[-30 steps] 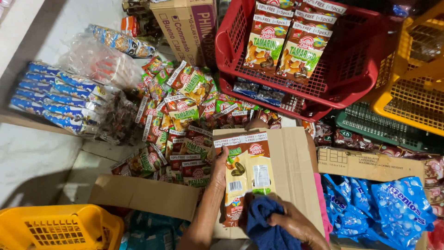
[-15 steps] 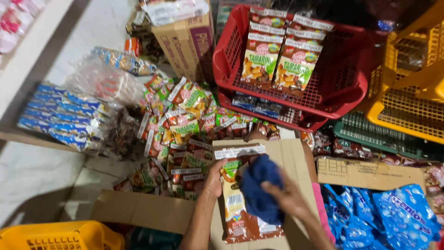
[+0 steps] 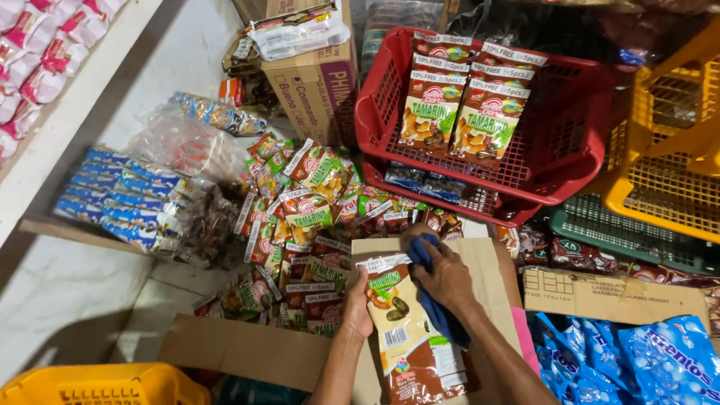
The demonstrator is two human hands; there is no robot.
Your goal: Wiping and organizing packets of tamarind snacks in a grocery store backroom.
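A brown, green and white snack packet (image 3: 409,330) lies on a flattened cardboard box (image 3: 491,274) in front of me. My left hand (image 3: 357,306) grips its left edge. My right hand (image 3: 444,276) is closed on a dark blue cloth (image 3: 436,311) and presses it onto the packet's upper right part. A heap of similar snack packets (image 3: 307,225) lies just beyond the left hand.
A red basket (image 3: 570,161) with several upright packets stands at the back, stacked on another. Yellow baskets (image 3: 675,150) and a green one (image 3: 615,236) sit right. Blue candy bags (image 3: 637,360) lie bottom right, blue-wrapped packs (image 3: 124,199) left, a cardboard carton (image 3: 319,79) behind, a yellow basket (image 3: 105,384) bottom left.
The packet was held upright, then laid down on the cardboard. My right hand with the cloth moved up from its lower end to its upper right part.
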